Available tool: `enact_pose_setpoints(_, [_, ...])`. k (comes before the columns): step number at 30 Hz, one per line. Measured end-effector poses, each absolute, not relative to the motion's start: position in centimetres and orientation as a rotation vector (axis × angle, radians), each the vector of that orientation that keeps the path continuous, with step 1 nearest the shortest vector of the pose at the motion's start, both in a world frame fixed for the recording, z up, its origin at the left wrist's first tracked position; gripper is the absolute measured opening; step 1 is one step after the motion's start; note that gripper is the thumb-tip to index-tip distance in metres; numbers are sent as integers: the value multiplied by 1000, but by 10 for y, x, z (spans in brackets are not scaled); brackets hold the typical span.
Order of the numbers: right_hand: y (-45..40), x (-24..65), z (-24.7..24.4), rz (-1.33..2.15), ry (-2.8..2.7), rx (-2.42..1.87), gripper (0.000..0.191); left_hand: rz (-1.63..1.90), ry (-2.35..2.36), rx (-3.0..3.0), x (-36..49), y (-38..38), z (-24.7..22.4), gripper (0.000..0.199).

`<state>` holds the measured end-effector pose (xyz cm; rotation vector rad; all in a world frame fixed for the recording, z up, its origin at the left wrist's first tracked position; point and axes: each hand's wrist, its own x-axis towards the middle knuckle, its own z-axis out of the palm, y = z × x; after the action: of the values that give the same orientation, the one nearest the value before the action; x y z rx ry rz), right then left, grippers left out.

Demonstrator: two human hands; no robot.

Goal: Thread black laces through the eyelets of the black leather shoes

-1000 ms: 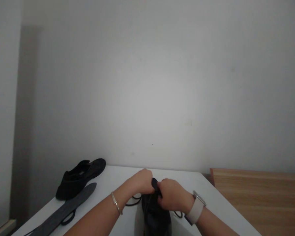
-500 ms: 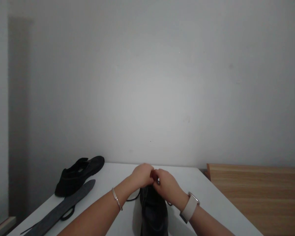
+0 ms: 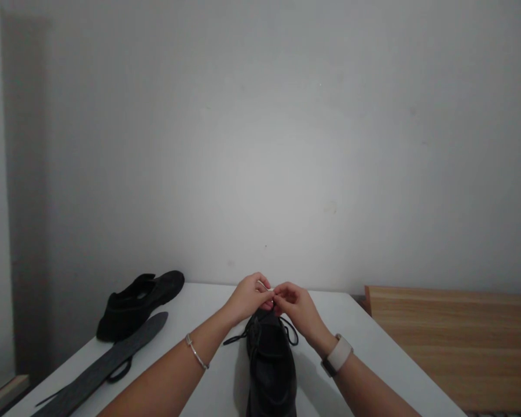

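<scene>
A black leather shoe [image 3: 272,382] rests on the white table in front of me. Above its laced part, my left hand [image 3: 249,298] and my right hand [image 3: 297,307] meet, thumbs and index fingers pinched together at the dark shoelace [image 3: 292,331]. The fingers hide most of the part they grip. One loose stretch of lace sticks out to the left of the shoe, and a loop hangs on the right side. A silver bangle is on my left wrist and a pale-strapped watch on my right.
At the table's left side lies a second black shoe [image 3: 141,301] without visible laces. Beside it is a long flat dark grey piece [image 3: 104,368], with a black loop under its edge. A grey wall stands behind the table [image 3: 373,370]; a wooden board [image 3: 451,347] is at the right.
Both hands have risen a little and their fingers have opened out from a tighter cluster. More of the shoe's upper and the lace on both sides now shows.
</scene>
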<state>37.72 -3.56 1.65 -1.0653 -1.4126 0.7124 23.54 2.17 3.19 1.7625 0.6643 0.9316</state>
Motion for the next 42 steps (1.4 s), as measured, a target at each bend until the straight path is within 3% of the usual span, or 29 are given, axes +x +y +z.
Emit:
enact_pose_setpoints(7, [-36, 382, 18, 612, -1463, -1094, 16, 841, 1102, 1986, 219, 67, -2, 3])
enact_pose_setpoints(17, [-43, 379, 23, 556, -1536, -1146, 11, 595, 1269, 2231, 222, 95, -49, 15])
enact_pose_setpoints(22, [-44, 380, 26, 510, -1572, -1158, 9, 712, 1267, 2138, 224, 100, -44, 18])
enact_pose_setpoints(25, [-46, 380, 33, 459, -1593, -1150, 9, 867, 1205, 1996, 225, 99, -32, 11])
enact_pose_setpoints(33, [-62, 379, 87, 305, -1580, -971, 12, 1091, 710, 1714, 238, 82, 17, 18])
enact_pose_setpoints(42, [-97, 363, 149, -137, -1523, -795, 6, 801, 575, 1829, 243, 62, 9, 32])
